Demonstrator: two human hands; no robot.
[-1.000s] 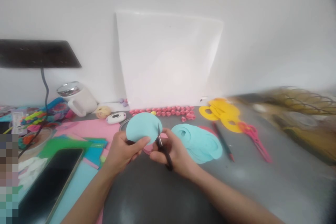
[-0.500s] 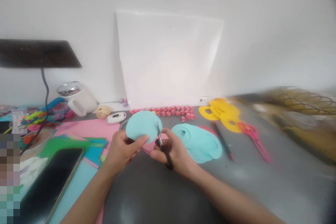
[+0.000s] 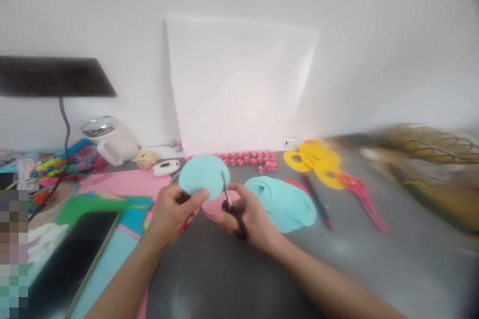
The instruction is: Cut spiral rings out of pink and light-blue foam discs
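My left hand pinches a light-blue paper circle by its lower edge, thumb on top. In my right hand are black-handled scissors, their blades pointing up against the circle's right side. Whether the blades cut into the paper is hard to tell. Below the circle lie pink paper discs, partly hidden by the hands. To the right of my right hand rests a pile of light-blue paper pieces, some with a round hole.
Yellow paper rings, pink scissors and a dark pencil lie to the right. Rows of small pink paper curls line the back. On the left are a phone, coloured paper sheets and a white mug.
The blue circle has shifted slightly up and a little left with my left hand, uncovering more of the pink discs. The scissors stay at its right side.
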